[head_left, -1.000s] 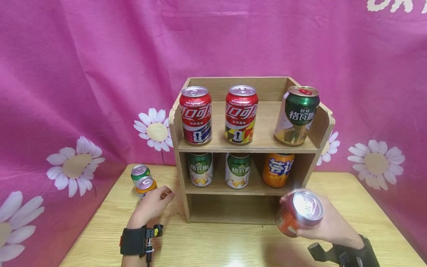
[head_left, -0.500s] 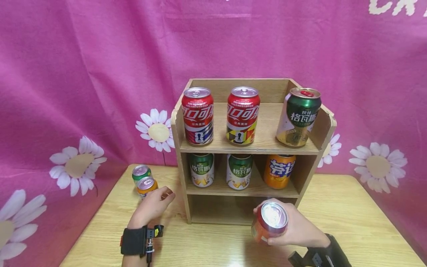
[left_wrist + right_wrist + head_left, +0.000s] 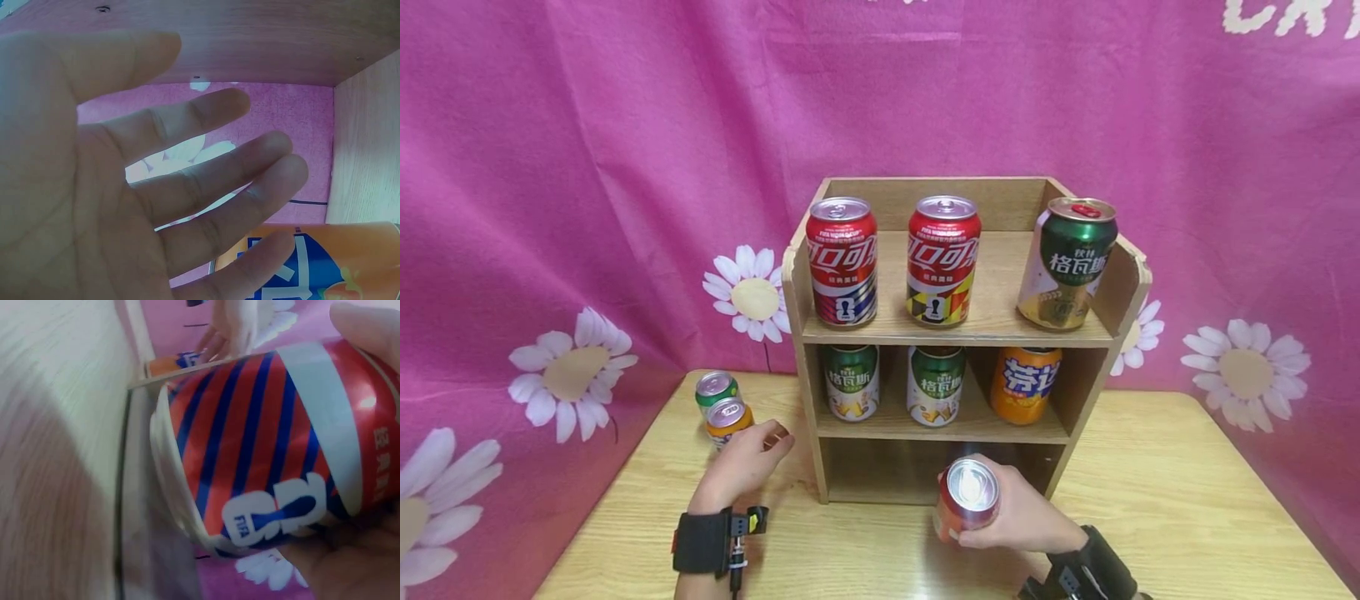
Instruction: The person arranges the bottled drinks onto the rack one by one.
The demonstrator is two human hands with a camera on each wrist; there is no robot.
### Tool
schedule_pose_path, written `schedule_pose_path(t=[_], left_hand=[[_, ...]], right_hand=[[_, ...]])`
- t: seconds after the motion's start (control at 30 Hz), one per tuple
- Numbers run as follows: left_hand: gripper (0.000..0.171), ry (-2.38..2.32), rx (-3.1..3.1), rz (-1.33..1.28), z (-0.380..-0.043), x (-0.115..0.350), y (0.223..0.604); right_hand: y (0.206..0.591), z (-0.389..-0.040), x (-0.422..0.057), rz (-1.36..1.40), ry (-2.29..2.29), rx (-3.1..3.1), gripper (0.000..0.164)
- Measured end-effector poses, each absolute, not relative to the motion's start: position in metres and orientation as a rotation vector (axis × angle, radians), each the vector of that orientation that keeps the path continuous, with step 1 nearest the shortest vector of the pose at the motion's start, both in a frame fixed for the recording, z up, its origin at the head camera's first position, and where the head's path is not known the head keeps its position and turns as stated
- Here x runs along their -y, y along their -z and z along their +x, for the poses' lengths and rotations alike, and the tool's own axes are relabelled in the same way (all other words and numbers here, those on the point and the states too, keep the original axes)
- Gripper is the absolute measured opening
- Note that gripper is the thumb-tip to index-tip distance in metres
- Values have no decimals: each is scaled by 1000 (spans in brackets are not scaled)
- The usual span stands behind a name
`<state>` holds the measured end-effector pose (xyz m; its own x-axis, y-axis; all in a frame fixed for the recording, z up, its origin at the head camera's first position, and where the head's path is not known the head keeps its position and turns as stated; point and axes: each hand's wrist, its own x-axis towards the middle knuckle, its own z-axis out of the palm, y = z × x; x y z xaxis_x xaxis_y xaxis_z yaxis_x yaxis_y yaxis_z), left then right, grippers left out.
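Note:
My right hand (image 3: 1026,515) grips a red cola can (image 3: 964,515) just in front of the bottom level of a small wooden shelf (image 3: 940,340). In the right wrist view the same cola can (image 3: 250,437) shows blue stripes and a FIFA mark, with thumb and fingers around its sides. To the shelf's left, my left hand (image 3: 743,465) holds nothing, its fingers loosely bent. It is nearest to an orange soda can (image 3: 727,423), which it partly hides in the head view. Spread fingers of the left hand (image 3: 150,181) overlap that orange soda can (image 3: 362,256) in the left wrist view.
Two red cola cans (image 3: 841,262) and a green-and-gold can (image 3: 1067,262) stand on the top level. Two green-and-white cans (image 3: 852,383) and an orange can (image 3: 1026,385) fill the middle one. A green can (image 3: 715,387) stands at the table's back left.
My right hand has carried the red cola can leftward, from the shelf's right corner to in front of the bottom level. The left hand stays in place.

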<state>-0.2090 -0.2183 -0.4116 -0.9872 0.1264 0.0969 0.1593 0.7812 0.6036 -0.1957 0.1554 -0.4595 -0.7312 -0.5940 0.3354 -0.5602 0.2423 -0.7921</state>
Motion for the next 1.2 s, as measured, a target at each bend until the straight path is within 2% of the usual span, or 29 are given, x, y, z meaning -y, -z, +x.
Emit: schedule_pose_path(t=[0.4,1.2], left_hand=[[18,1009,2926,-226,-215,219,417],[20,1007,2928,-232,-211,219,416]], right_hand=[[473,-206,-147,-877,1577,-2504,62],[489,-224,-116,-615,1616,-2626,65]])
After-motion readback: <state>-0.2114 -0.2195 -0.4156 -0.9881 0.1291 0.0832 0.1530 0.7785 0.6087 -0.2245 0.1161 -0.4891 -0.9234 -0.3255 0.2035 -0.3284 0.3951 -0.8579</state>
